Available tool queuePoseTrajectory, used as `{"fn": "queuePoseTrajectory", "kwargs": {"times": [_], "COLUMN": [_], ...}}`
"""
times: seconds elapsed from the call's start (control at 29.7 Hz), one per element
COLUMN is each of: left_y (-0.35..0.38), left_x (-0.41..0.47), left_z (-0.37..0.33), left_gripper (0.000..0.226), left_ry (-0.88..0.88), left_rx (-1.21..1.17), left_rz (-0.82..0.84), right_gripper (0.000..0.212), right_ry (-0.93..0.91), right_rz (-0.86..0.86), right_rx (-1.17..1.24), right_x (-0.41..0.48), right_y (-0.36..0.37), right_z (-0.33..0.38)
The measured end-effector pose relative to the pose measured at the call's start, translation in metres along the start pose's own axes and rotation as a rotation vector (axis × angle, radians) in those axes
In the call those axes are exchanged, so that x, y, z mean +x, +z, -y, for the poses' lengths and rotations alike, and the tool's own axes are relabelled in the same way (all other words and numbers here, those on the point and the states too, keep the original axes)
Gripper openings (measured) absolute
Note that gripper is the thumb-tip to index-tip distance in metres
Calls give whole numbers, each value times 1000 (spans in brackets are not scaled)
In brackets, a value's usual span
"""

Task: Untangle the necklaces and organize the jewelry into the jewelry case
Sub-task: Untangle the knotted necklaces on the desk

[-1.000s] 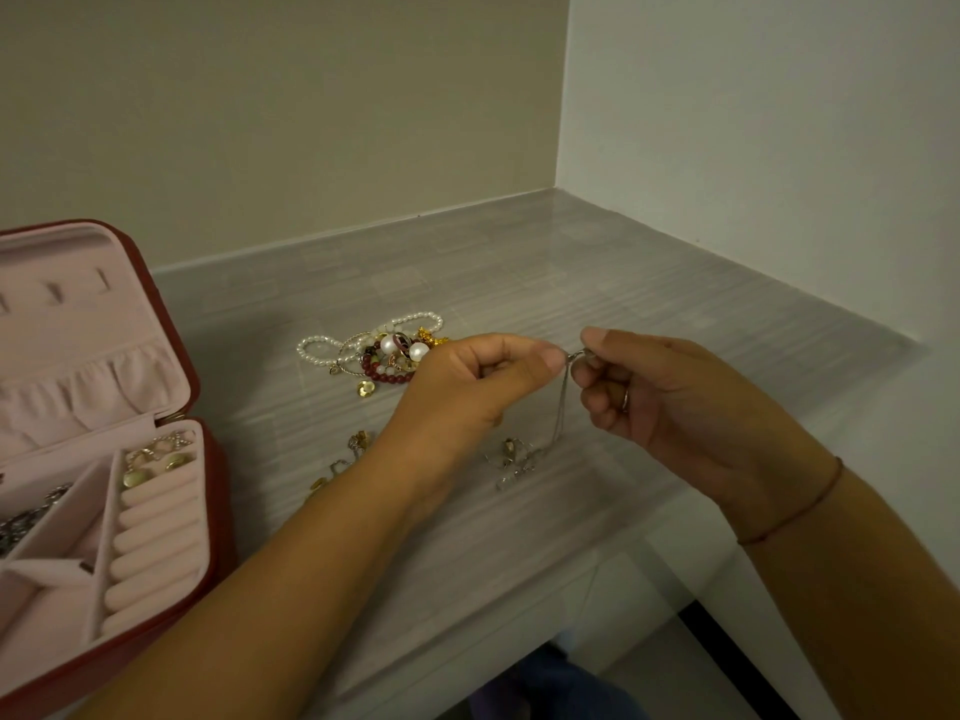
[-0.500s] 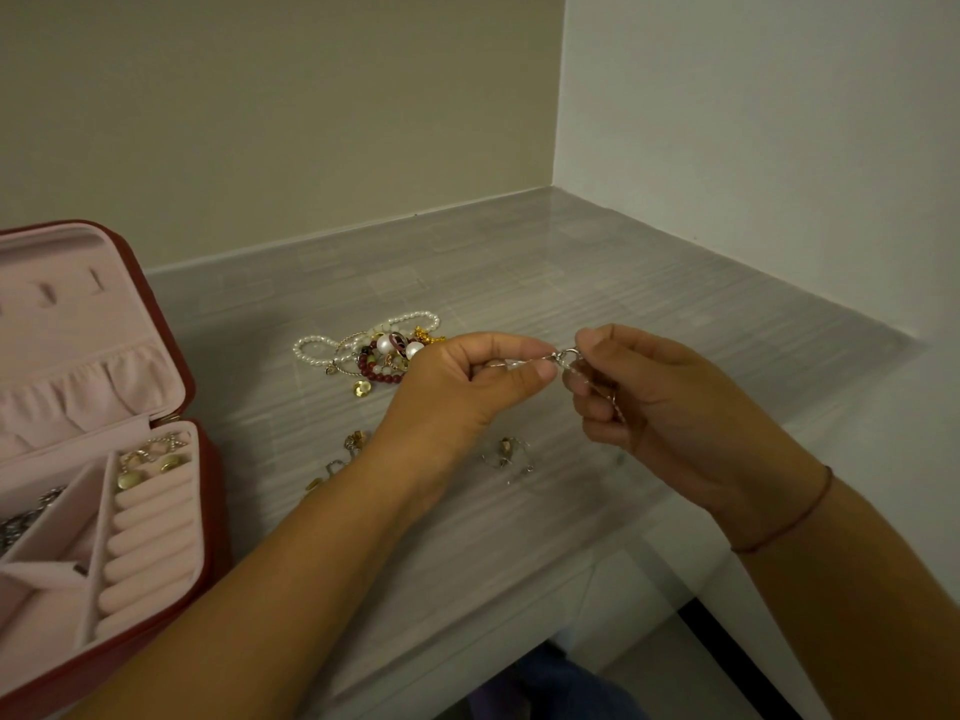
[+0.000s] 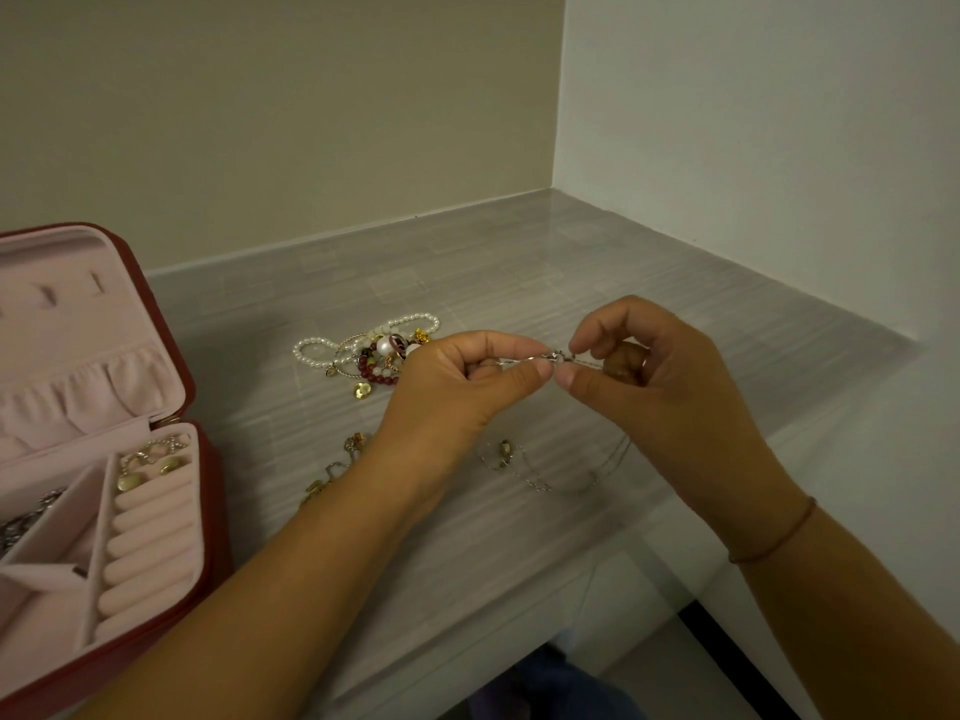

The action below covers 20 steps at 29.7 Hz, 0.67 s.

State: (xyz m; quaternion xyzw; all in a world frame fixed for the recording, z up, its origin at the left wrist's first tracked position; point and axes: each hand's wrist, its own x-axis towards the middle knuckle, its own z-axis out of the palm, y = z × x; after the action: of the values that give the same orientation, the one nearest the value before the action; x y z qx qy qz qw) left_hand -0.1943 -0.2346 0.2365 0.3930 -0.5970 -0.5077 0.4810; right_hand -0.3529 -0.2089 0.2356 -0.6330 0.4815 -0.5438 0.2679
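Both hands are raised just above the tabletop (image 3: 571,262), probably so the fine links can be worked in the air and not drag through the other pieces; the left hand (image 3: 467,392) keeps a narrow thumb-and-forefinger grip on the silver necklace (image 3: 524,360), pulling a short length taut toward the clasp (image 3: 557,357); the right hand (image 3: 670,407) pinches the chain on the other side of the clasp, its index finger arched over it, seemingly to work the catch, though the clasp is too small to show whether it is open.

The rest of the necklace trails under the right hand and lies in a loose loop on the tabletop; the pearl and bead pile (image 3: 374,350) sits just behind the left hand, and a few small gold pieces (image 3: 332,472) lie beside the left wrist; the jewelry case (image 3: 78,324) stands open at the left edge, well apart, ready to receive it.

A second ago the chain hung straight down from the pinch between the hands; now its slack has swung rightward beneath the right hand, and the clasp sits exposed between the fingertips.
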Motion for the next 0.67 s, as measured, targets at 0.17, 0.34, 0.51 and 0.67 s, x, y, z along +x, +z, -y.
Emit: {"fn": "queuePoseTrajectory", "kwargs": {"times": [0.17, 0.34, 0.51, 0.67], "left_y": [0, -1, 0, -1], "left_x": [0, 0, -1, -1], "left_z": [1, 2, 0, -2], "left_gripper": [5, 6, 7, 14], "left_ry": [-7, 6, -11, -43], "left_rx": [5, 19, -38, -116], "left_rz": [-12, 5, 85, 113], "right_gripper": [13, 5, 14, 12], "right_ry": [-143, 16, 320, 529], "right_rz": [-95, -29, 162, 268], "right_rx": [-277, -48, 406, 819], "right_x": [-1, 0, 2, 2], "right_y": [4, 2, -4, 0], "right_z": [-2, -2, -4, -2]}}
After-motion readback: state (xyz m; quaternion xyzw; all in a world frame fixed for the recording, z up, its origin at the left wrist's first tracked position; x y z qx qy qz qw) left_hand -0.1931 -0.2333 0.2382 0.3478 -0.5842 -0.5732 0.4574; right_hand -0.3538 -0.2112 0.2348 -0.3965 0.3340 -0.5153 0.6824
